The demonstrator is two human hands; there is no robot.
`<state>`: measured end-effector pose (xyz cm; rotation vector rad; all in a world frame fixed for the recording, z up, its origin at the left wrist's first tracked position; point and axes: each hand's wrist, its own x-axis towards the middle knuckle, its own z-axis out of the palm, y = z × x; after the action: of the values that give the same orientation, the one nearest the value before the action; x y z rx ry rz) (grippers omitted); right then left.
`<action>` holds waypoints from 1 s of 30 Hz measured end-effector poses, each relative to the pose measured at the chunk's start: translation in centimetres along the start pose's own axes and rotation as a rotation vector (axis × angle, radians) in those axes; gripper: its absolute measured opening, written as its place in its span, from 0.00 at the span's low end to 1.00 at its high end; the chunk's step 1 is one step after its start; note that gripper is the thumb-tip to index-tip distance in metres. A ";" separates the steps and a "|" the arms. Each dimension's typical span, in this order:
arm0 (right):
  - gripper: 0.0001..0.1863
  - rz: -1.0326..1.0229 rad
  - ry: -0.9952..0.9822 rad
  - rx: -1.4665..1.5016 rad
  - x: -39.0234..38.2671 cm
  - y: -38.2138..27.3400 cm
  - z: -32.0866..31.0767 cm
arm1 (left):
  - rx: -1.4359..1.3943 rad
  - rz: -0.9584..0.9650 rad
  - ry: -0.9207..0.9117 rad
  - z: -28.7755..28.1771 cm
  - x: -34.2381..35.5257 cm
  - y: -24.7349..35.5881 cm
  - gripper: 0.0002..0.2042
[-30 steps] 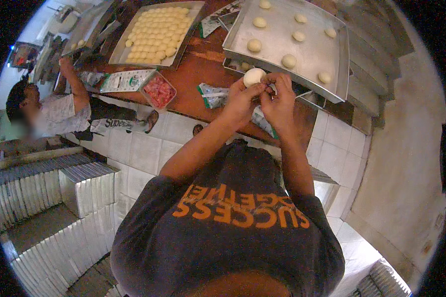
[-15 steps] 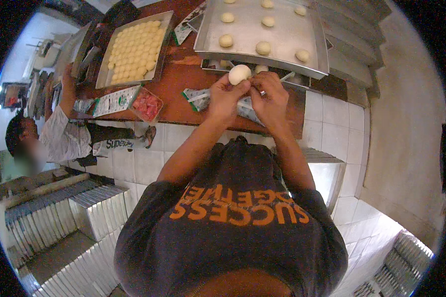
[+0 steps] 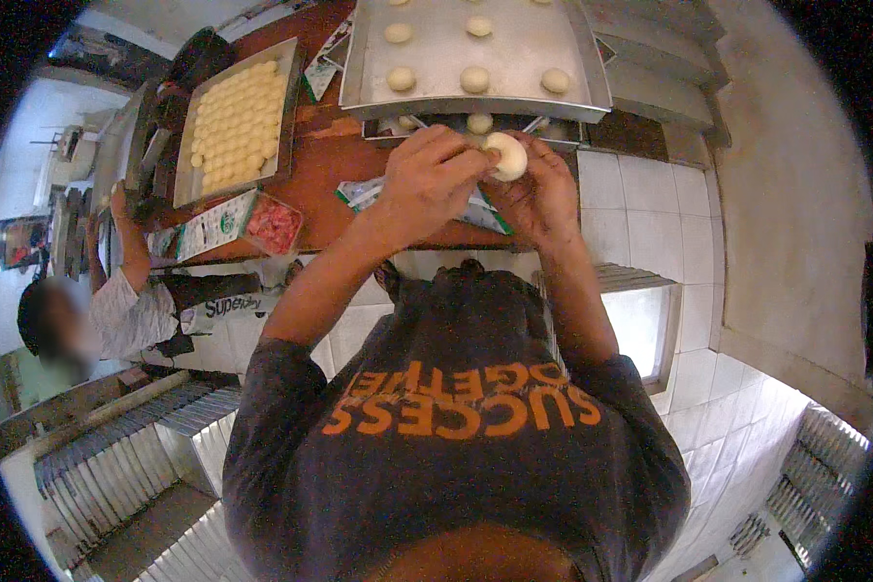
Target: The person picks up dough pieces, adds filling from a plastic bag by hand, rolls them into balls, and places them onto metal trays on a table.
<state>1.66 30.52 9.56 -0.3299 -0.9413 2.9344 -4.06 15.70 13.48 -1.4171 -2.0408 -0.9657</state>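
Note:
Above the near edge of the brown table, a pale dough ball (image 3: 507,157) is held up between my two hands. Fingers of my left hand (image 3: 429,182) pinch its left side, where the dough looks dented. My right hand (image 3: 543,199) is closed around the ball from the right. Just beyond my hands stands a metal tray (image 3: 427,101) with spaced-out dough balls (image 3: 474,79). A second tray below it also carries dough balls (image 3: 479,123). The fingertips on the dough's far side are hidden.
Left on the table (image 3: 325,160) is a tray (image 3: 291,107) packed with dough balls. A clear tub of red pieces (image 3: 273,227) and a green-white package (image 3: 211,225) lie near the front edge. A person (image 3: 116,310) works at far left. Steps (image 3: 650,68) rise at right.
The dough ball has shifted right and slightly down and turned, now sitting mostly in my right hand. My left hand has come over to pinch its left side. The view has shifted slightly.

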 end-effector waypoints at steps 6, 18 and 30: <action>0.15 0.064 -0.075 0.109 0.0 0.3 0.5 | -0.056 -0.132 0.081 1.1 -0.5 -0.5 0.14; 0.15 0.205 -0.100 -0.558 5.9 0.9 -2.0 | -0.196 -0.844 0.364 0.8 -8.7 -1.6 0.23; 0.17 -0.748 0.030 -2.192 29.9 -12.0 -10.4 | -0.258 -1.398 0.408 -2.7 -21.9 -2.6 0.16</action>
<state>-25.56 49.35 2.66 0.0492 -2.7218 0.3047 1.22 -0.19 -1.18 0.4012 -2.4501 -1.8331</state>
